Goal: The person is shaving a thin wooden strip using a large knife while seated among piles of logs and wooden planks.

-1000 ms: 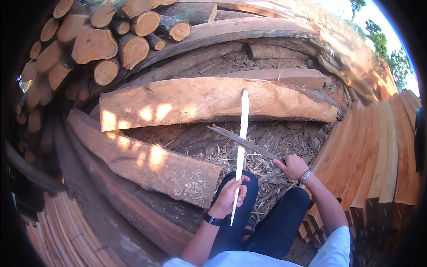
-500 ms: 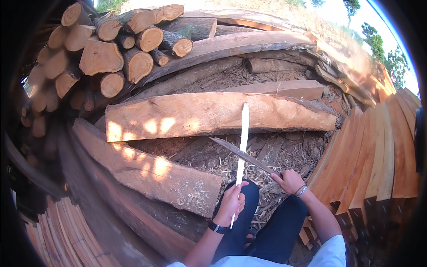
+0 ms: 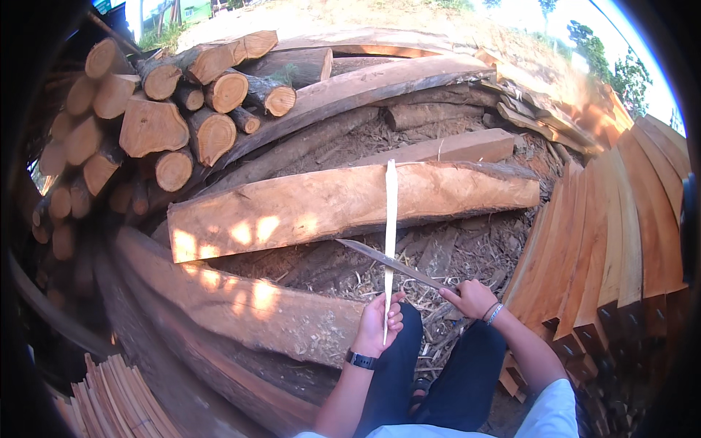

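The left hand (image 3: 378, 325) is closed around the low end of a long, thin, pale wooden stick (image 3: 391, 208), with its narrow tip poking out below the fingers. The stick stands nearly straight up and down in the view, in front of the person's knees. The right hand (image 3: 471, 298) is wrapped around the handle end of a long, flat, dark metal knife (image 3: 369, 252). The blade slants up to the left and crosses the stick; I cannot tell if they touch. Under the hands are two bent legs in dark blue trousers (image 3: 466, 369). Curly, pale wood shavings (image 3: 434, 296) lie on the ground near the knees. Past the knife lies a big, thick, light-brown plank (image 3: 328, 208) with sunny spots, and the stick's top shows in front of it. Another wide brown plank (image 3: 292, 321) lies to the left. Farther out, round cut logs (image 3: 153, 128) are piled at the upper left, and long orange-brown boards (image 3: 584, 248) are stacked at the right.
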Demonstrator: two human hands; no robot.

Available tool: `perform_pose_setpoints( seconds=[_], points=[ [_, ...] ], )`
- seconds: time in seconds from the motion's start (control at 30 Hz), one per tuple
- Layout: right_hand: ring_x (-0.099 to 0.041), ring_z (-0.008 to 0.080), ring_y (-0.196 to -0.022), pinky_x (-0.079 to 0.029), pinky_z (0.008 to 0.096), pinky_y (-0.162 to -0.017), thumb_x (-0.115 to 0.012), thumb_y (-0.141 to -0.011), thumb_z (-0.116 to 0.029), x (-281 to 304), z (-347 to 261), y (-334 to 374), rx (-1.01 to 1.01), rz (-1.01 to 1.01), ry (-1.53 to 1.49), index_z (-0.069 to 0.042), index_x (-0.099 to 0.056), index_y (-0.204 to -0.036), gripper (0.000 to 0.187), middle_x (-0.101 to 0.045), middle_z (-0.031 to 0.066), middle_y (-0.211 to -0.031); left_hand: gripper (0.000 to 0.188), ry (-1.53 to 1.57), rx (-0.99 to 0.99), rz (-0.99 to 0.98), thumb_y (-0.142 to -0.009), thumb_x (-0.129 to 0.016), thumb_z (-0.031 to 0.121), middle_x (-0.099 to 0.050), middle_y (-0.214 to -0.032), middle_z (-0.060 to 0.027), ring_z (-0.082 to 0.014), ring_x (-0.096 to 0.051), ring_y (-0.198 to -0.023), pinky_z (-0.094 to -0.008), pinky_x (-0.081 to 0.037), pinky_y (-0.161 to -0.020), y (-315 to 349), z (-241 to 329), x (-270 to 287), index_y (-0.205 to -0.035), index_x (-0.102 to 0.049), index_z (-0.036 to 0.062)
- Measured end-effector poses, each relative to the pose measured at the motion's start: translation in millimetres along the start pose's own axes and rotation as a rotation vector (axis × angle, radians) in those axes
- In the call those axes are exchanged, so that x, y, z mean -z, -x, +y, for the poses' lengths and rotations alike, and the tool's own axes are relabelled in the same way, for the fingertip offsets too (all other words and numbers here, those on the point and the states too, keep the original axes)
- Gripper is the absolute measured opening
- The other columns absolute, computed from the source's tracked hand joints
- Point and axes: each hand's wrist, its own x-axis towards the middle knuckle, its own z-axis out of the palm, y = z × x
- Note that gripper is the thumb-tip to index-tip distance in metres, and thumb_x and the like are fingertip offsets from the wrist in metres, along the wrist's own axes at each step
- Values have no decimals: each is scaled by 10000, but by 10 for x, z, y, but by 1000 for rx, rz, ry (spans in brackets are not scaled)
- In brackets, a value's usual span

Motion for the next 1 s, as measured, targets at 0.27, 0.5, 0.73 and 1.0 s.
perform_pose_setpoints(
  seconds=[0.27, 0.5, 0.73, 1.0],
  points=[
    [-669, 417, -730, -546, 483, -728, -420, -892, -694, 10, -63, -49, 25, -14, 96, 18, -697, -729, 780, -654, 249, -694, 364, -151, 13, -133, -1054, -312, 369, -347, -580, 31, -64, -304, -392, -203, -271, -357, 232, -137, 207, -1096, -506, 64],
    [-669, 414, -723, -549, 474, -691, -406, -900, -686, 135, -72, -95, 137, -45, 244, 29, -680, -719, 787, -649, 258, -699, 378, 67, 17, -186, -1056, -298, 367, -324, -558, 25, -77, -316, -393, -212, -276, -354, 160, -162, 246, -894, -478, 77],
    [-662, 418, -739, -540, 482, -727, -420, -925, -628, 36, 128, -188, 107, -63, 107, 16, -684, -730, 722, -647, 258, -706, 381, 102, 2, -235, -1056, -314, 376, -320, -558, 27, -75, -304, -391, -203, -266, -360, 132, -204, 316, -828, -436, 97],
    [-659, 404, -716, -531, 487, -701, -429, -904, -653, 225, 92, -194, 189, -151, 248, 0, -687, -790, 712, -648, 226, -684, 386, -17, -42, -40, -1049, -350, 383, -301, -530, 41, -56, -269, -355, -189, -238, -325, 200, -187, 261, -779, -414, 116]
  ],
)
